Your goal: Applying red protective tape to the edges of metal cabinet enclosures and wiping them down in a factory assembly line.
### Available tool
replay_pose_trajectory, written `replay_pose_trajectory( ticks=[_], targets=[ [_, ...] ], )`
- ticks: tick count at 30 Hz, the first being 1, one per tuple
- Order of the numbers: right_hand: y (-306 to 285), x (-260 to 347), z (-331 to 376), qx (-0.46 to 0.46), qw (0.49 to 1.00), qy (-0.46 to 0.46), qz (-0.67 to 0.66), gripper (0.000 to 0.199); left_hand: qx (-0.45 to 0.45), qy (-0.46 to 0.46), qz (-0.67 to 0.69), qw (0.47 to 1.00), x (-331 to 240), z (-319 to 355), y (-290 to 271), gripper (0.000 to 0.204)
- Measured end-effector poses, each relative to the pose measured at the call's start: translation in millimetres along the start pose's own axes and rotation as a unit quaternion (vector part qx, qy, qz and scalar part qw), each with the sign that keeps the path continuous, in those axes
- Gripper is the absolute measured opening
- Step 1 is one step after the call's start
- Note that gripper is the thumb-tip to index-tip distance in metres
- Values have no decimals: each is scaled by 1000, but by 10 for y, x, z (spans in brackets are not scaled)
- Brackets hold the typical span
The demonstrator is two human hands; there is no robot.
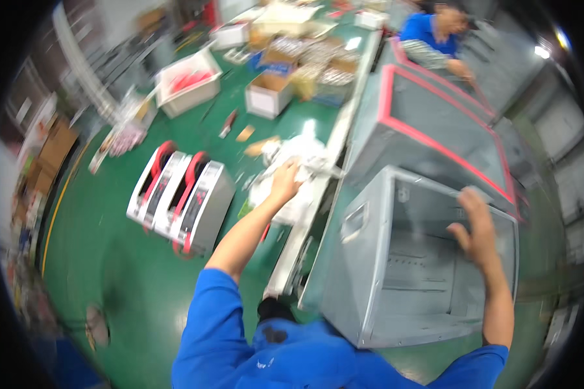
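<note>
My left hand (285, 183) reaches out over a heap of crumpled white plastic (305, 152) beside the conveyor. Its fingers look curled in against the heap, and blur hides what they grip. My right hand (479, 230) is raised over the open grey metal cabinet (357, 279), thumb and fingers apart, with nothing in it. The cabinet lies on the conveyor with its hollow inside facing up, showing slots and small holes. A small rectangular cut-out shows in its left wall.
Further along the line stands a cabinet edged with red tape (384, 97), where a co-worker (428, 35) in blue leans in. On the green floor to my left are white panels with red straps (204, 194), a cardboard box (266, 97) and a white bin (204, 94) holding red pieces.
</note>
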State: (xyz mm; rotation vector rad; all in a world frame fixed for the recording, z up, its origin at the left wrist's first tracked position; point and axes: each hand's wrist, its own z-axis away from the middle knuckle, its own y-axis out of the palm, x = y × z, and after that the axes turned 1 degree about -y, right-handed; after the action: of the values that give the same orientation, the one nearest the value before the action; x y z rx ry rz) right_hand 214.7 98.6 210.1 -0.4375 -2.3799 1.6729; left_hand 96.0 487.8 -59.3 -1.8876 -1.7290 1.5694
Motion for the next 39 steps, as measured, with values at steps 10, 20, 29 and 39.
replay_pose_trajectory(
  ticks=[10, 20, 29, 39],
  targets=[
    [-411, 1210, 325, 82, 986, 146, 9, 48, 230, -79, -149, 958, 1129, -898, 674, 56],
    [-16, 1305, -699, -89, 901, 199, -376, 70, -9, 131, 180, 975, -925, -1246, -1331, 46],
    [569, 1148, -1549, -238, 932, 63, -265, 67, -127, 216, 240, 938, -2239, -349, -1649, 54],
    [736, -375, -286, -163, 983, 81, -4, 39, 275, 336, 209, 876, -3146, 617, -1058, 49]
  ],
)
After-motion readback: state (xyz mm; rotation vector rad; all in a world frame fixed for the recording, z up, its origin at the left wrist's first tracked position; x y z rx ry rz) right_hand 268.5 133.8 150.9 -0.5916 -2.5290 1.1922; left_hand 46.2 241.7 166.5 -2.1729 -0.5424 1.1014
